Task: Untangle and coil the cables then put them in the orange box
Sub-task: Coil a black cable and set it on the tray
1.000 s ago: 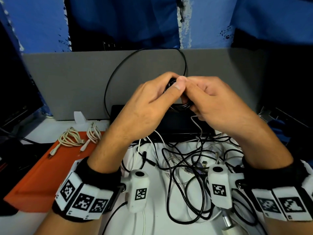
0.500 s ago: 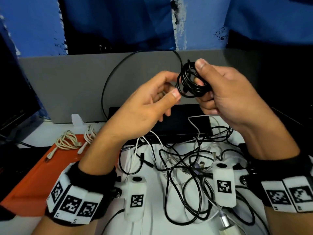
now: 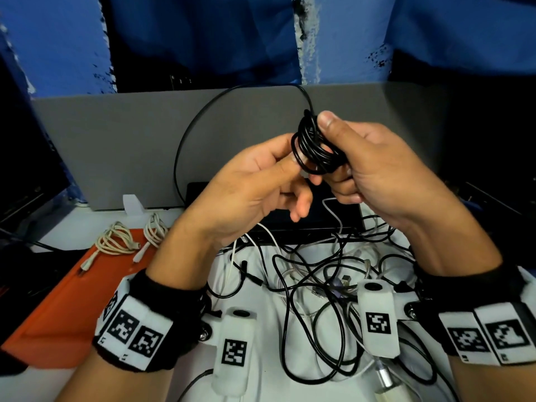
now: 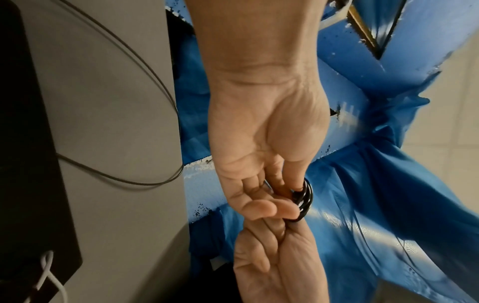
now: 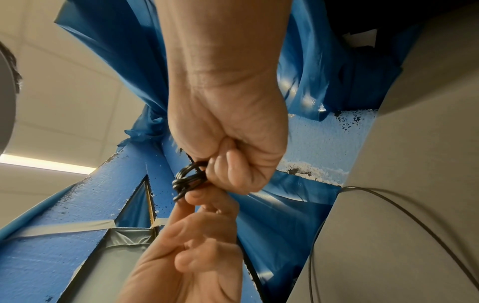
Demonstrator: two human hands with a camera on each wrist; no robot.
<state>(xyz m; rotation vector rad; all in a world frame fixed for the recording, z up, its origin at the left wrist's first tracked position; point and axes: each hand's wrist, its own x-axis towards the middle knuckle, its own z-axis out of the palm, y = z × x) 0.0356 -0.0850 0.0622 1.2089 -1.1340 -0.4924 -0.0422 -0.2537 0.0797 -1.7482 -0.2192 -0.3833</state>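
Note:
A black cable coil [image 3: 311, 149] is held up in front of the grey partition. My right hand [image 3: 333, 146] grips it, thumb on top and fingers curled beneath. My left hand [image 3: 290, 152] pinches the coil's left edge between thumb and forefinger, its other fingers hanging curled. The same grip shows in the left wrist view, coil [image 4: 304, 202] at my left hand [image 4: 287, 196], and in the right wrist view, coil [image 5: 185, 182] in my right hand [image 5: 207, 176]. A loose black loop [image 3: 185, 146] runs from the coil. The orange box [image 3: 58, 309] lies at the left, holding two coiled white cables [image 3: 116, 242].
A tangle of black, white and silver cables [image 3: 319, 285] covers the white table below my wrists. A flat black device [image 3: 319, 216] lies behind it against the grey partition [image 3: 116, 146]. A dark monitor [image 3: 23, 169] stands at the far left.
One second ago both hands were closed together over the coil. The right hand then lifted it clear, and the left thumb and forefinger have now come back onto its edge.

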